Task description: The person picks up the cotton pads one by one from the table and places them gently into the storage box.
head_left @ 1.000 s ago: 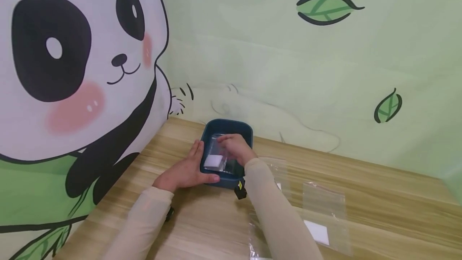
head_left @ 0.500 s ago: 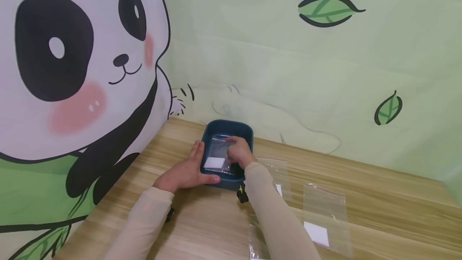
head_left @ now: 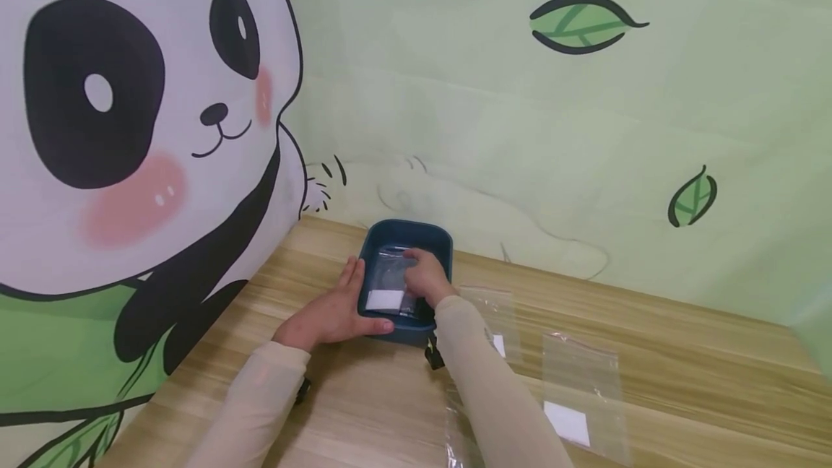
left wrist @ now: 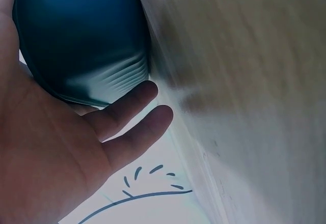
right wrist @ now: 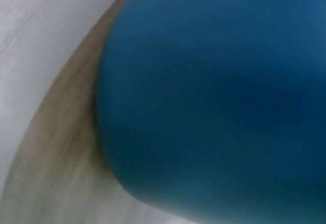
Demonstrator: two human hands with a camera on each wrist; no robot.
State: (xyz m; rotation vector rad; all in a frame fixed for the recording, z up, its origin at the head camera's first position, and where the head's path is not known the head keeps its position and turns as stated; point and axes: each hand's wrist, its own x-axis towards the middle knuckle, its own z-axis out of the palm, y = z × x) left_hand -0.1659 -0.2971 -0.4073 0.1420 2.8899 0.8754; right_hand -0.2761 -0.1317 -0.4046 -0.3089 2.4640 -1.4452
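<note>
A dark blue rectangular bin (head_left: 408, 232) stands on the wooden table near the back wall. Inside it lies a clear plastic zip bag (head_left: 390, 271) with a white patch (head_left: 384, 300) at its near end. My left hand (head_left: 325, 313) steadies the bin, its fingers straight along the left side and the thumb along the front rim. In the left wrist view two fingertips (left wrist: 147, 89) reach past the bin's wall. My right hand (head_left: 427, 276) is inside the bin, index finger extended over the bag; its lower fingers are partly hidden. The bin's outside fills the right wrist view.
Right of the bin, more clear zip bags with white patches lie on the table (head_left: 364, 396): one bag (head_left: 581, 381) at the right, another (head_left: 487, 302) partly behind the right sleeve. A panda-print cloth (head_left: 455, 92) hangs behind and left.
The bag has settled flatter in the bin and my right hand's spread fingers have drawn in, the index still extended. The left hand keeps its place on the bin.
</note>
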